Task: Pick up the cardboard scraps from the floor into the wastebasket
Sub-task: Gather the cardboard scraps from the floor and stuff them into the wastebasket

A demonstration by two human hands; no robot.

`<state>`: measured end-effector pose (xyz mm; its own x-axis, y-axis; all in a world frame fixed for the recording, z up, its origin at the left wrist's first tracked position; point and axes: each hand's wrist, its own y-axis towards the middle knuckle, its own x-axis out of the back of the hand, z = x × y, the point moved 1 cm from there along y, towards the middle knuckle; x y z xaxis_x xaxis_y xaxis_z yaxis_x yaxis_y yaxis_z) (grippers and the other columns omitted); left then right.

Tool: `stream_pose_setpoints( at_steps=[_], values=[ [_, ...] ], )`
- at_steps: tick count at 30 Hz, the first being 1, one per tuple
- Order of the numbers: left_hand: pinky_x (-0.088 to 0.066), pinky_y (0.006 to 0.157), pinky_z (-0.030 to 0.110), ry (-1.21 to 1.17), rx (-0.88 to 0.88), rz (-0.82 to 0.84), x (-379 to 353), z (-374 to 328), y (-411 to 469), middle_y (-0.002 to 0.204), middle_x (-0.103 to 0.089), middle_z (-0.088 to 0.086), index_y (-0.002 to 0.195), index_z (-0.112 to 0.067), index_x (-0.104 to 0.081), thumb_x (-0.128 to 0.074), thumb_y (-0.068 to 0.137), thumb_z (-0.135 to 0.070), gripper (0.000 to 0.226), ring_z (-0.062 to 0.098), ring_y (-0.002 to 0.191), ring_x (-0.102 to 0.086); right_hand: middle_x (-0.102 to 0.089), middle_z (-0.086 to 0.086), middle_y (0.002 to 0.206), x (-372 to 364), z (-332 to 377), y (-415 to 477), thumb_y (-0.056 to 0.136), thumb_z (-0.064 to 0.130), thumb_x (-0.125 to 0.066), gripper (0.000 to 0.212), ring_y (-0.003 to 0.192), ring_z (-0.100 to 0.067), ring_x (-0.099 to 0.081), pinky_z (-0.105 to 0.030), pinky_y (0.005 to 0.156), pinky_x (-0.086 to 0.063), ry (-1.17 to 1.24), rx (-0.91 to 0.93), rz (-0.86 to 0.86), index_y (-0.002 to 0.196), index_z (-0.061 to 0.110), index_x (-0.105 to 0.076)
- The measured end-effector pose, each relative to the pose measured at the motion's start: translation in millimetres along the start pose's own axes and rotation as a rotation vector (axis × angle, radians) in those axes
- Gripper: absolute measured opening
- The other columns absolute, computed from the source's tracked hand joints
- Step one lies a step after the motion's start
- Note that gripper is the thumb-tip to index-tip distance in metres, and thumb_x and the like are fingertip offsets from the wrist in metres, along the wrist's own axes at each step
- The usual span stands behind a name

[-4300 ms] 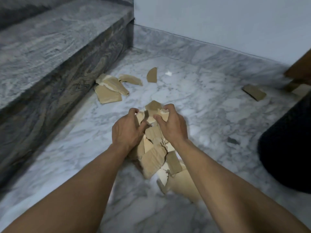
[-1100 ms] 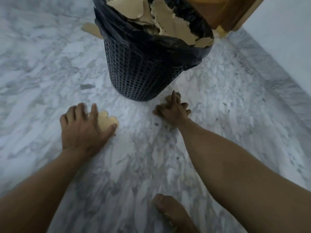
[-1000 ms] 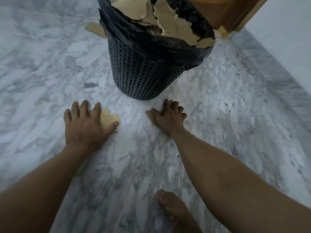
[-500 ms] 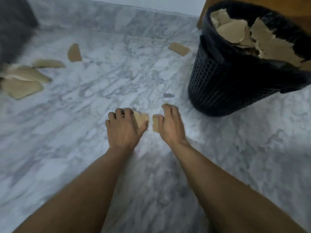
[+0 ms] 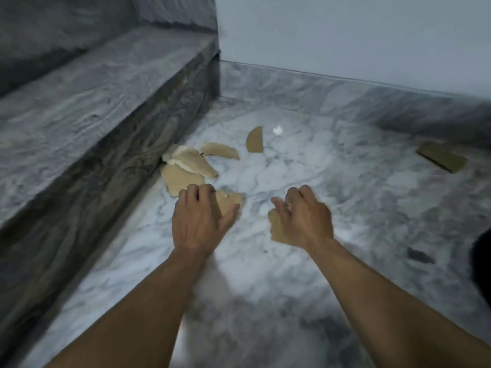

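Each hand grips 1 cardboard scrap: left hand, right hand; 4 scraps lie by the step.

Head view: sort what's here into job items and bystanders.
Job:
left hand on a scrap
right hand holding a scrap
pile by the step
curved scrap
far scrap
wastebasket edge

Bystanders:
stone step
wall
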<state>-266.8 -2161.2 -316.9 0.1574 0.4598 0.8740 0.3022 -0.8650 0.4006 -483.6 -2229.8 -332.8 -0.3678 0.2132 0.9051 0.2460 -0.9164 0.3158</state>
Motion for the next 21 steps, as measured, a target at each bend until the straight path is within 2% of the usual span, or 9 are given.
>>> stream_pose_setpoints(
  at_steps=[2,4,6,8,9,11,14,17,21],
  values=[
    [-0.046,0.085,0.044,0.033,-0.007,-0.023,-10,16,24,0.108,-0.056,0.010,0.112,-0.012,-0.058,-0.062,0.085,-0.066,0.061,0.031,0.101,-0.049,-0.055,-0.011,0.098,-12,11,35,0.098,0.046,-0.060,0.036,0.061,-0.037,-0.057,-0.031,0.053,-0.035,0.032,0.015,-0.011,0.091,0.011,-0.060],
    [-0.039,0.105,0.047,0.036,0.014,0.014,-21,26,44,0.126,-0.054,0.015,0.116,-0.012,-0.056,-0.059,0.084,-0.070,0.066,0.035,0.122,-0.045,-0.053,-0.011,0.109,-26,23,72,0.099,0.048,-0.057,0.037,0.066,-0.037,-0.058,-0.032,0.055,-0.036,0.051,0.000,-0.014,0.107,0.012,-0.060],
    [-0.010,0.124,0.052,0.025,0.073,0.120,-31,30,58,0.157,-0.032,0.018,0.132,-0.011,-0.048,-0.053,0.083,-0.075,0.081,0.038,0.149,-0.019,-0.053,-0.014,0.114,-40,34,108,0.099,0.047,-0.057,0.042,0.070,-0.038,-0.059,-0.033,0.057,-0.037,0.036,0.001,-0.051,0.117,0.010,-0.060],
    [0.006,0.124,0.054,0.009,0.177,0.254,-39,35,67,0.169,-0.003,0.014,0.153,-0.016,-0.026,-0.045,0.081,-0.082,0.099,0.038,0.155,0.003,-0.053,-0.018,0.122,-55,42,137,0.100,0.048,-0.053,0.047,0.089,-0.040,-0.061,-0.040,0.067,-0.043,-0.034,0.011,-0.057,0.126,0.010,-0.060],
    [0.005,0.125,0.055,0.003,0.218,0.298,-42,37,71,0.170,0.001,0.012,0.159,-0.021,-0.015,-0.040,0.081,-0.083,0.102,0.037,0.155,0.004,-0.050,-0.019,0.133,-62,43,149,0.101,0.050,-0.047,0.049,0.106,-0.040,-0.057,-0.045,0.081,-0.044,-0.080,0.010,-0.029,0.133,0.014,-0.056],
    [-0.001,0.125,0.051,0.031,0.249,0.331,-45,37,74,0.171,-0.006,0.009,0.162,-0.027,-0.001,-0.031,0.084,-0.081,0.100,0.034,0.156,-0.002,-0.031,-0.018,0.158,-75,47,166,0.103,0.057,-0.032,0.055,0.137,-0.041,-0.036,-0.057,0.107,-0.029,-0.074,-0.001,0.091,0.150,0.031,-0.041],
    [-0.018,0.120,0.046,0.076,0.229,0.246,-41,34,75,0.164,-0.029,0.002,0.158,-0.029,-0.029,-0.029,0.087,-0.074,0.084,0.028,0.147,-0.023,-0.005,-0.013,0.169,-85,55,180,0.098,0.071,-0.016,0.060,0.154,-0.039,-0.005,-0.067,0.117,0.002,0.048,0.002,0.323,0.156,0.053,-0.016],
    [-0.023,0.117,0.045,0.060,0.229,0.186,-38,31,75,0.151,-0.042,0.003,0.144,-0.032,-0.049,-0.038,0.085,-0.070,0.071,0.027,0.140,-0.030,-0.023,-0.007,0.165,-86,57,186,0.092,0.077,-0.027,0.060,0.152,-0.035,-0.012,-0.066,0.117,-0.001,0.007,0.150,0.401,0.147,0.056,-0.035],
    [-0.002,0.125,0.053,0.046,0.213,0.358,-44,32,78,0.169,-0.011,0.007,0.151,-0.034,-0.030,-0.031,0.084,-0.074,0.078,0.032,0.156,0.000,-0.057,0.000,0.132,-76,42,177,0.094,0.057,-0.055,0.035,0.126,-0.030,-0.049,-0.047,0.107,-0.032,0.082,0.246,0.219,0.120,0.034,-0.064]
  ],
)
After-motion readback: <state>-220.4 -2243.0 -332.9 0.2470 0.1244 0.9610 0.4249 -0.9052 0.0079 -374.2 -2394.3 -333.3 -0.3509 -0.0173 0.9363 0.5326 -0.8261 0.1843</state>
